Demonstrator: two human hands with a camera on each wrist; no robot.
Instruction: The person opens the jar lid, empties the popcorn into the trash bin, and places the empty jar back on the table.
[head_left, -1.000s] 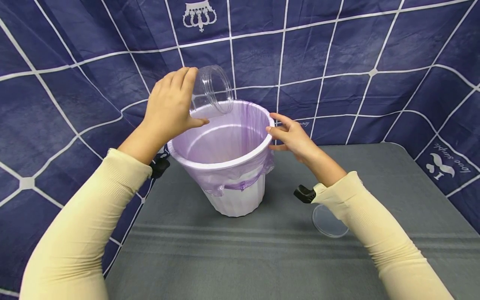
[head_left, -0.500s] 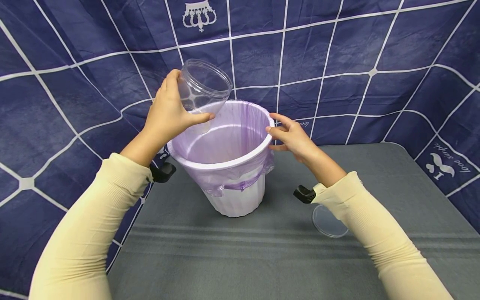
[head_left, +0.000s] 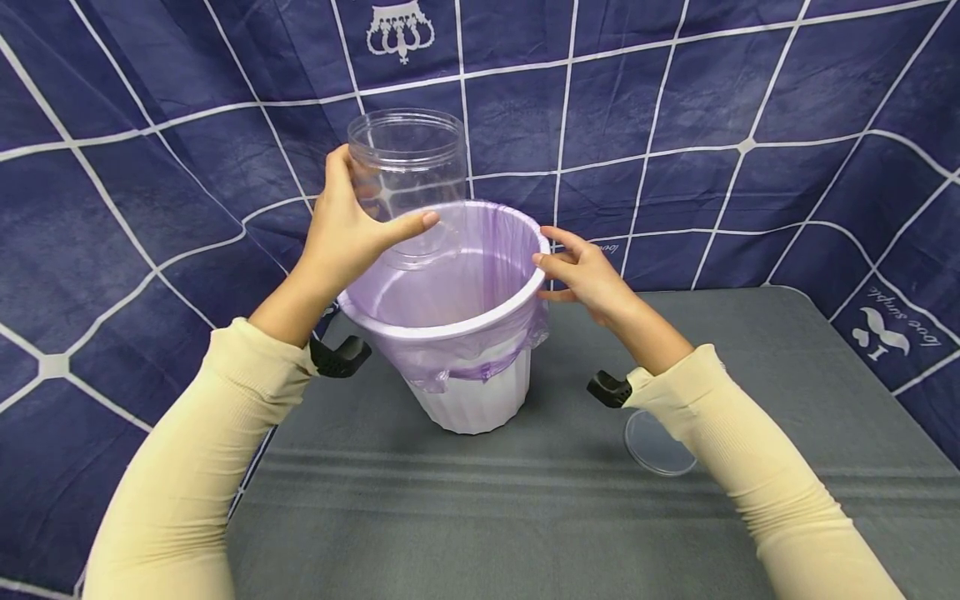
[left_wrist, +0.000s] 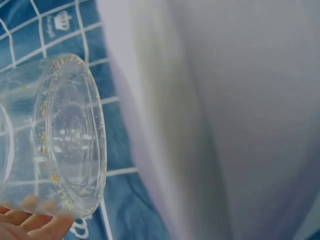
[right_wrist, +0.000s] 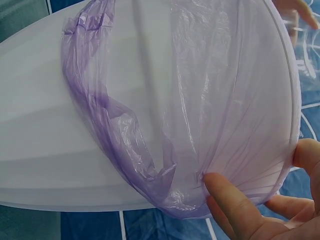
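Observation:
My left hand point(head_left: 341, 217) grips a clear plastic jar point(head_left: 412, 183) by its side, thumb in front and fingers behind. The jar stands about upright over the back left of a white bin point(head_left: 472, 408), its open mouth upward. Pale and yellowish crumbs point(left_wrist: 44, 135) cling round its bottom edge in the left wrist view. My right hand point(head_left: 588, 279) pinches the bin's right rim, thumb at the inner side and fingers outside. A thin purple bag point(head_left: 397, 352) lines the bin and folds down over the rim. In the right wrist view, fingertips point(right_wrist: 215, 182) press on the bag.
A clear round lid point(head_left: 658, 446) lies on the grey table point(head_left: 525, 517) to the right, partly behind my right sleeve point(head_left: 750, 458). A blue cloth with white grid lines point(head_left: 645, 108) hangs at the back and sides. Black wrist cameras point(head_left: 341, 357) sit under both cuffs.
My left hand has turned the jar from lying tilted, mouth to the right, to upright with its mouth upward. The right hand keeps its hold on the rim.

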